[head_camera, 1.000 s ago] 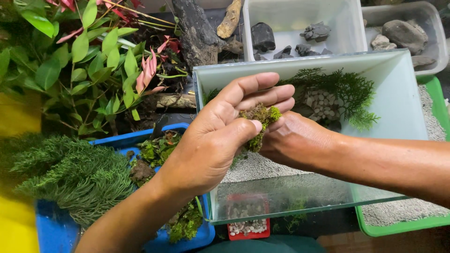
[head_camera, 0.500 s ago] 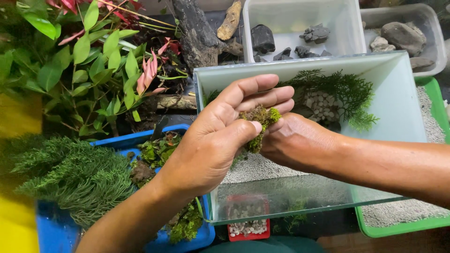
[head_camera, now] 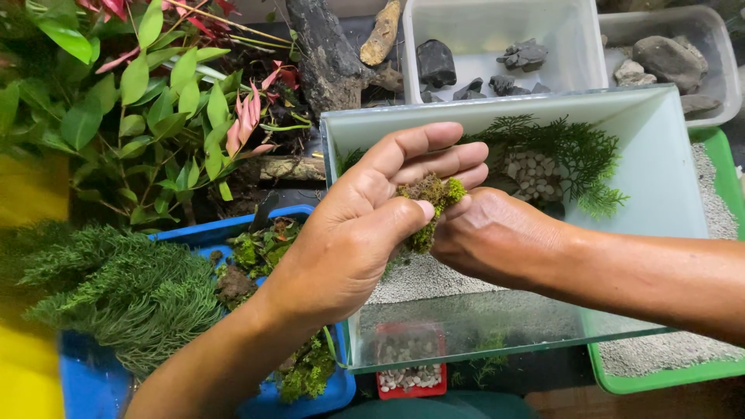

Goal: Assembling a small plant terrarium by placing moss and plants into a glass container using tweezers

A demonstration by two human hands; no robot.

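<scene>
A clump of green and brown moss (head_camera: 431, 206) sits between both my hands above a glass tank (head_camera: 652, 147). My left hand (head_camera: 372, 225) pinches it with thumb and fingers, palm up. My right hand (head_camera: 497, 237) grips the same clump from the right, knuckles toward me. The tank holds pale gravel (head_camera: 419, 275), feathery green plants (head_camera: 582, 151) and a mound of small white pebbles (head_camera: 535, 174) at its back.
A blue tray (head_camera: 178, 237) at the left holds moss pieces and fern-like cuttings (head_camera: 124, 291). Leafy plants with pink leaves (head_camera: 171, 93) and driftwood (head_camera: 326, 46) stand behind. White tubs of dark stones (head_camera: 481, 54) sit at the back. A green tray (head_camera: 722, 178) of gravel lies right.
Both hands stay on the moss over the tank; my right hand's fingers have shifted slightly on the clump.
</scene>
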